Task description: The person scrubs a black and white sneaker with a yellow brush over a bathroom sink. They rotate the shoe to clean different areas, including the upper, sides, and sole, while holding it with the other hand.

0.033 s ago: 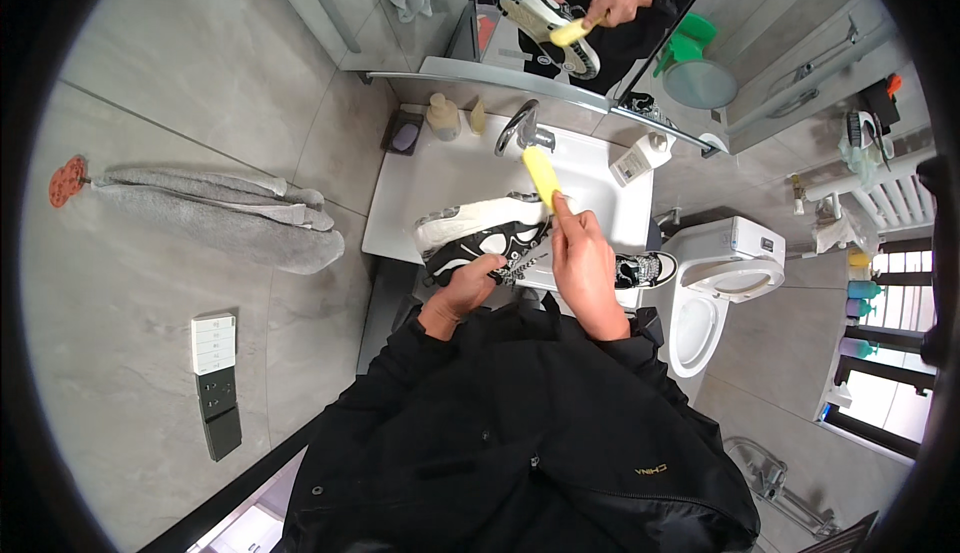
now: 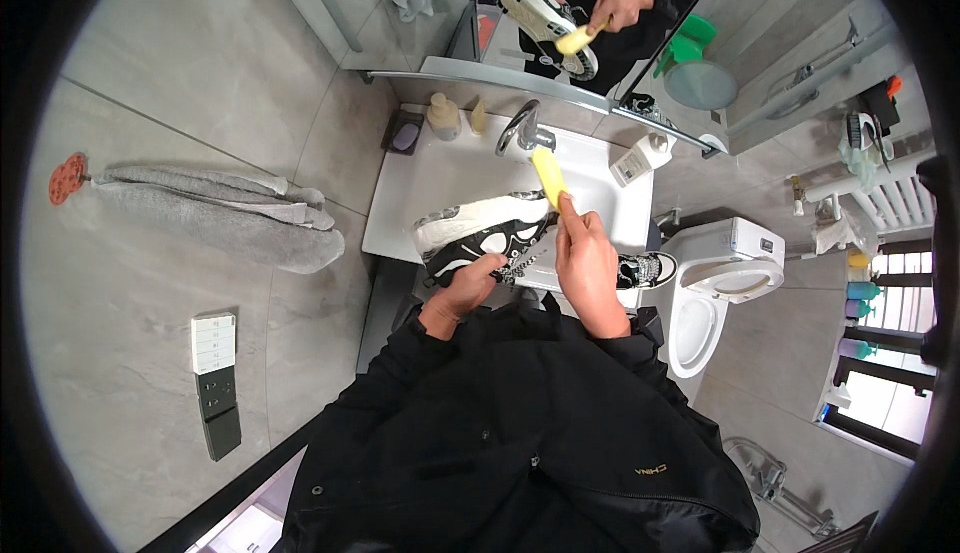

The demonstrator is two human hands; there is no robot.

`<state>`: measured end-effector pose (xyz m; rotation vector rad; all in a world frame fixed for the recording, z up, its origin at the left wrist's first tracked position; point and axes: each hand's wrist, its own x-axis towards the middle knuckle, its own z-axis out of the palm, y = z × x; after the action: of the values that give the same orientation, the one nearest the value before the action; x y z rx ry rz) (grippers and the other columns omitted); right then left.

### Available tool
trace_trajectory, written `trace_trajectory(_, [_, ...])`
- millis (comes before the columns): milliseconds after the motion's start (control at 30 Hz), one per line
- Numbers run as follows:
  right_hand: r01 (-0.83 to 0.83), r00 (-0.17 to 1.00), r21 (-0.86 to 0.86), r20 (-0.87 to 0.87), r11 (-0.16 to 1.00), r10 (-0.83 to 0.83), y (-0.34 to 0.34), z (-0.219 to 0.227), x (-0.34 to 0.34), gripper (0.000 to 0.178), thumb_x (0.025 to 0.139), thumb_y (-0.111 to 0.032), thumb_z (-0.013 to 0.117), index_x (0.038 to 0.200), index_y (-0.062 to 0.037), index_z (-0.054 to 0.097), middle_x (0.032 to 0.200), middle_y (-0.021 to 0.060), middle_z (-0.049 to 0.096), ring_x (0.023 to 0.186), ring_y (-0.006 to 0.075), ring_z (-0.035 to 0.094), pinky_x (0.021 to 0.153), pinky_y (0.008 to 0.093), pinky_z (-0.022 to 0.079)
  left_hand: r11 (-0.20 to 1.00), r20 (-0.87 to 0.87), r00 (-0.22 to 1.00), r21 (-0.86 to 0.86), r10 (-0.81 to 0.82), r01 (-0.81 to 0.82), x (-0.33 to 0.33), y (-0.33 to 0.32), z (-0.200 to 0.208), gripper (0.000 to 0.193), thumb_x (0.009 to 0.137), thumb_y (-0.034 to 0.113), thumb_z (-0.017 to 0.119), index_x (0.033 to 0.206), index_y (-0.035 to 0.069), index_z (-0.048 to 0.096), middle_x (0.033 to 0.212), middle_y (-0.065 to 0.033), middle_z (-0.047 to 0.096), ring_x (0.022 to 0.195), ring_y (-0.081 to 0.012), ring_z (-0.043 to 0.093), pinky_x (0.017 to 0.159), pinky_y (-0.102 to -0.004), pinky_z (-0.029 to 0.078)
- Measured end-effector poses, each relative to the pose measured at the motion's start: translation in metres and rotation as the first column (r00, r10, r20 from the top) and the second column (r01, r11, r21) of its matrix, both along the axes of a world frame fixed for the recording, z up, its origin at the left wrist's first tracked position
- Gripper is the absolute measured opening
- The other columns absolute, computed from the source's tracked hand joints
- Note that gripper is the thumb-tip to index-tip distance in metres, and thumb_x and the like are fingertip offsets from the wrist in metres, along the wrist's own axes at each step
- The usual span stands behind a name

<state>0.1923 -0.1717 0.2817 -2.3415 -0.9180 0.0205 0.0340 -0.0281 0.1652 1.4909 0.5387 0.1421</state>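
Observation:
Over the white washbasin (image 2: 395,208), my left hand (image 2: 464,290) grips a black and white sneaker (image 2: 478,215), which lies tilted on its side with the thick white sole turned away from me. My left thumb presses on the dark upper near the laces. In my right hand (image 2: 588,261) is a yellow brush (image 2: 549,175), my index finger stretched along its back. It is at the toe end of the sole; its bristles are hidden from above. The mirror (image 2: 535,13) shows it against the sole. A second black and white sneaker (image 2: 646,270) rests right of my right wrist.
A chrome faucet (image 2: 522,127) stands behind the brush. Around the basin are a white bottle (image 2: 642,159), a pump bottle (image 2: 443,117) and a soap dish (image 2: 404,134). The toilet (image 2: 697,331) stands to the right. A grey towel (image 2: 225,215) hangs on the left wall.
My right hand and the brush have shifted slightly to the right along the sole. My left hand and the sneaker stay almost where they were.

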Motion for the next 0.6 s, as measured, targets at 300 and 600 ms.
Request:
trace_trajectory(300, [-0.282,0.958,0.114,-0.012,0.953,0.285,0.024,0.003,-0.027,0.044,0.102,-0.008,0.065,0.146,-0.0014,0.066,0.087,0.0194,0.061,0.067,0.0377,0.06,0.064,0.0497,0.05,0.986,0.022,0.986,0.025,-0.166,0.166,0.012,0.003,-0.034,0.033,0.114,0.02,0.052,0.141,0.003,0.062,0.13,-0.0065,0.067,0.122,-0.0188,0.06,0.106,-0.0332,0.049])
trace_trajectory(600, [-0.24,0.965,0.114,-0.083,0.964,0.249,0.025,0.0,-0.033,0.049,0.097,-0.008,0.068,0.146,-0.002,0.065,0.085,0.0205,0.058,0.068,0.0392,0.064,0.063,0.0505,0.055,0.993,-0.146,0.988,-0.1,0.04,-0.055,0.005,-0.008,-0.011,0.023,0.111,0.026,0.062,0.114,0.005,0.071,0.099,-0.0006,0.064,0.096,-0.0134,0.062,0.088,-0.0323,0.053])
